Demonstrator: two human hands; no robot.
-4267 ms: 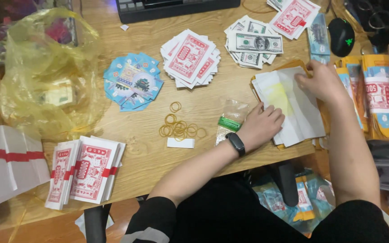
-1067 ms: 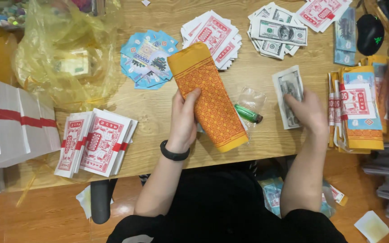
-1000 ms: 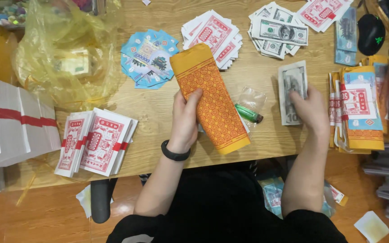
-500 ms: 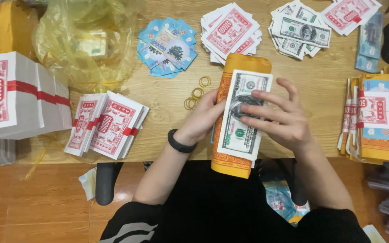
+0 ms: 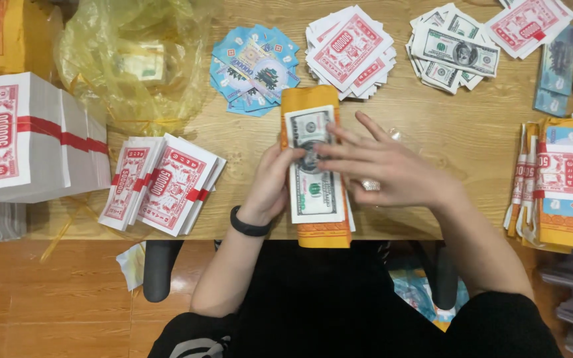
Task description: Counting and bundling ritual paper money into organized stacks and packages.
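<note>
1. Green-and-white paper banknote stack (image 5: 314, 166) lies lengthwise on top of the long orange patterned paper packet (image 5: 315, 232) at the centre of the frame, near the lower edge of the wooden surface (image 5: 432, 132).
2. My left hand (image 5: 274, 182) sits at the left edge of the stack, fingers curled against its side and thumb on top. I judge that this hand should pin the notes so they do not skew.
3. My right hand (image 5: 382, 176) comes in from the right with fingers spread flat, the tips touching the middle of the top note. I cannot tell whether it presses down or only brushes it.
4. To do this step well, I would square the notes so that orange shows evenly at the top and bottom ends, as it nearly does now, and keep the long edges parallel.
5. I would press lightly, as loose paper may fan out under a sideways push.
6. Clear of my hands in the upper part of the frame are a fan of blue printed notes (image 5: 253, 66) and a fan of red-and-white printed notes (image 5: 349, 50).
7. At lower left, well apart from the hands, lie red-banded bundles of red-and-white notes (image 5: 164, 185). Finished-looking orange bundles (image 5: 565, 185) rest at the right edge.
</note>
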